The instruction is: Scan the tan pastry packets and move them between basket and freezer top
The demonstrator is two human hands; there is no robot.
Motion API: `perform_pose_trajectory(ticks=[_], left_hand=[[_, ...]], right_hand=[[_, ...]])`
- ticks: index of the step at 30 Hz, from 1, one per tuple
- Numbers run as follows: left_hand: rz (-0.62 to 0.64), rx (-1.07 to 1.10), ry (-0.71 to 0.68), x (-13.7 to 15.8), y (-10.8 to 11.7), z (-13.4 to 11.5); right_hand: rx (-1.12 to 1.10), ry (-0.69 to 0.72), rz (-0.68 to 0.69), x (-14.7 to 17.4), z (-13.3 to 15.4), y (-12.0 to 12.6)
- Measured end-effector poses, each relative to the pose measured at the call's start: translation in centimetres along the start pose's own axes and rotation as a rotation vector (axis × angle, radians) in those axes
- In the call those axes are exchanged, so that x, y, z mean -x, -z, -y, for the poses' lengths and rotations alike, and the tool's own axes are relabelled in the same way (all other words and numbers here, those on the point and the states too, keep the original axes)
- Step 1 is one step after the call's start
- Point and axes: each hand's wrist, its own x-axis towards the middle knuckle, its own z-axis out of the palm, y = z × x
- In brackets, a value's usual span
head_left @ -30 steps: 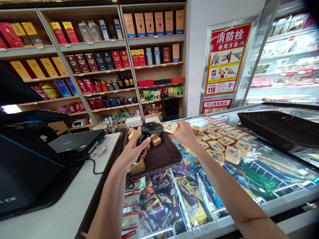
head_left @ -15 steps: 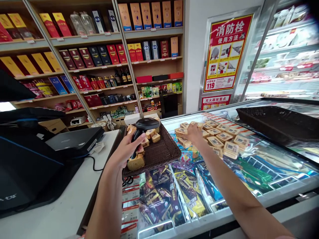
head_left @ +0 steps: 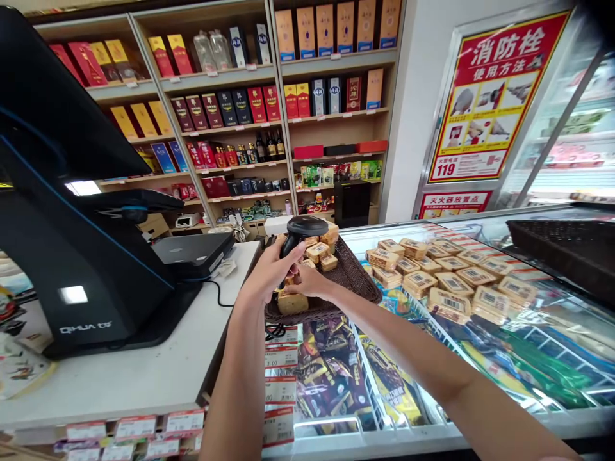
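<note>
My left hand (head_left: 269, 270) is wrapped round the handle of a black handheld barcode scanner (head_left: 307, 225), its head upward over a dark brown woven basket (head_left: 353, 272). My right hand (head_left: 310, 282) reaches into the basket's left part, just beside and below the scanner. Its fingers are partly hidden behind my left hand, so what they hold cannot be made out. Several packaged cakes or bread pieces (head_left: 318, 251) lie in the basket, and a larger one (head_left: 292, 303) sits under my right hand. To the right, flat labelled packs of biscuit-like food (head_left: 451, 283) lie stacked on the freezer's glass top.
A glass-topped freezer (head_left: 331, 426) with bagged ice creams stands under the basket. On the left a white counter (head_left: 192, 346) carries a black checkout terminal (head_left: 96, 282) and a black box (head_left: 195, 253). Another dark basket (head_left: 567, 246) is at right. Shelves of boxed bottles (head_left: 235, 109) stand behind.
My right hand has left the labelled packs on the freezer top and moved left into the basket, beside the scanner. My left hand still holds the scanner. The view has turned left.
</note>
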Motion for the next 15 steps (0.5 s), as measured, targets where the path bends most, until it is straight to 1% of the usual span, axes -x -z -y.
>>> perform_pose_trajectory(ticks=[2, 4, 6, 8, 9, 11, 13, 15], left_hand=[[-0.006, -0.014, 0.007, 0.1, -0.2, -0.3], [0.005, -0.033, 0.016, 0.2, -0.5, -0.7], [0.020, -0.043, 0.015, 0.3, -0.7, -1.0], [0.032, -0.039, 0.009, 0.4, -0.8, -1.1], [0.038, -0.027, 0.004, 0.4, -0.9, -1.1], [0.054, -0.004, -0.003, 0.4, -1.1, -1.0], [0.074, 0.011, -0.003, 0.3, -1.5, -0.9], [0.085, 0.016, 0.011, 0.1, -2.0, -0.8]], right_hand=[[-0.064, -0.040, 0.014, -0.7, -0.2, -0.5], [-0.124, -0.053, 0.027, -0.7, -0.3, -0.6], [-0.163, -0.044, 0.035, -0.2, -0.3, -0.4], [-0.119, -0.041, 0.008, 0.7, -0.2, 0.5], [-0.062, -0.044, -0.031, 1.2, -0.1, 1.1], [0.100, -0.062, -0.154, 2.6, -0.1, 3.0], [0.254, -0.105, -0.289, 4.0, -0.3, 5.3], [0.369, -0.157, -0.395, 5.4, -0.7, 8.0]])
